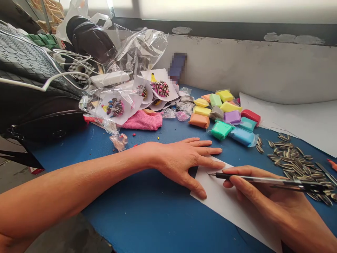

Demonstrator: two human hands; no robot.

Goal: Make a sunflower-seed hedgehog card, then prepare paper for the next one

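Observation:
A strip of white paper (pixel 226 207) lies aslant on the blue tabletop in front of me. My left hand (pixel 186 160) rests on its far end with the fingers spread and stretched out. In my right hand (pixel 268 200) is a black pen (pixel 258 180), pinched between thumb and forefinger, the other fingers curled below. The pen's tip is at the paper just beside my left fingers, where a short dark mark shows. My right hand covers much of the paper's right side.
Wrapped clay blocks (pixel 221 130) in several colours lie beyond my hands. Striped sunflower seeds (pixel 297 161) are heaped at the right, near a large white sheet (pixel 305 119). A pink towel (pixel 143 120), decorated papers (pixel 160 88), clear plastic and a black bag (pixel 44 116) crowd the left.

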